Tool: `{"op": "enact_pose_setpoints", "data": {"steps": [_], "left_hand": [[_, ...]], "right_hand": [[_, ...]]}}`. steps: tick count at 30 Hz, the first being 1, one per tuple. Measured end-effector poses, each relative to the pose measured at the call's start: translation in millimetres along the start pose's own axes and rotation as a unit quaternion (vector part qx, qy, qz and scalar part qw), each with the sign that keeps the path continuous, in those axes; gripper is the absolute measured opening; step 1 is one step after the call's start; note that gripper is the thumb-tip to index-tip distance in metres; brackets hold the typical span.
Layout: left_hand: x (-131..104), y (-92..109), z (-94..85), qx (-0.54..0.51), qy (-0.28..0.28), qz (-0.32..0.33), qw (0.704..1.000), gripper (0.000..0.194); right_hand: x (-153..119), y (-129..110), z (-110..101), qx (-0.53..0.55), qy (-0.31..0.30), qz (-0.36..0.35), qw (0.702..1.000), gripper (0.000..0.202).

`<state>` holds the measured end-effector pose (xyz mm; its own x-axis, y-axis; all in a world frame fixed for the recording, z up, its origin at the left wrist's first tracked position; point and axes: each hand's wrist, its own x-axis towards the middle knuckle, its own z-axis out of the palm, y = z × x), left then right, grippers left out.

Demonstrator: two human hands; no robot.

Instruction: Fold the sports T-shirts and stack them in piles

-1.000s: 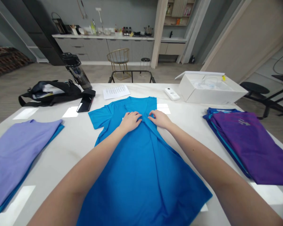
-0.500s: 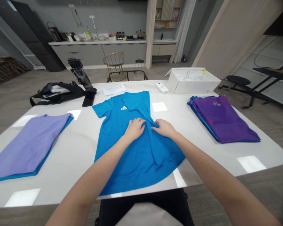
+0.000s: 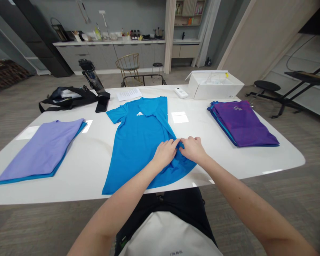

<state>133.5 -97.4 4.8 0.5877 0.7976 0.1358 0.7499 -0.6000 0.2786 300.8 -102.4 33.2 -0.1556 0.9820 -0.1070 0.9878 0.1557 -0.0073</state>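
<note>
The white table (image 3: 80, 158) spreads under the blue shirt (image 3: 130, 153) and out to both sides of it. The shirt lies on its surface, collar away from the person, hem by the near edge, one side turned inward in a long fold. It looks thin, soft and light, perhaps a little slick; nothing in it should break, but a loose grip may let the layers slide or crease. The best hold is probably a pinch through all layers, on the fold near the collar and again by the hem.

Left of the shirt is a lilac pile (image 3: 45, 145); right of it, a purple pile (image 3: 242, 121). Beyond its collar, to the right, is a box (image 3: 216, 91); to the left, a bag (image 3: 81, 95).

The right hand (image 3: 194, 149) pinches the shirt's folded right edge between thumb and finger. The left hand (image 3: 165, 153) meets it there, fingers bent and close together on the cloth; its thumb is hidden, so I cannot tell whether it grips.
</note>
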Motion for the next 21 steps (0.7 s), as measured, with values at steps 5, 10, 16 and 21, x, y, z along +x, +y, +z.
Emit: {"op": "enact_pose_setpoints", "data": {"steps": [5,10,16,21], "left_hand": [[-2.5,13.8,11.2,0.035,0.0,0.005,0.999,0.035],[-1.6,19.9,12.9,0.058,0.032,0.052,0.996,0.021],[-10.6,31.6,-2.2,0.007,0.09,0.125,0.988,0.013],[-25.9,30.8,-10.6,-0.09,0.165,0.088,0.978,0.023]], "right_hand": [[-36.0,1.3,6.9,-0.02,0.038,0.011,0.999,0.016],[-64.0,4.5,15.2,0.009,0.12,0.017,0.993,0.017],[-92.5,-6.5,23.1,0.14,0.304,-0.054,0.941,0.015],[-97.1,-15.4,47.4,0.226,0.331,0.024,0.916,0.029]]}}
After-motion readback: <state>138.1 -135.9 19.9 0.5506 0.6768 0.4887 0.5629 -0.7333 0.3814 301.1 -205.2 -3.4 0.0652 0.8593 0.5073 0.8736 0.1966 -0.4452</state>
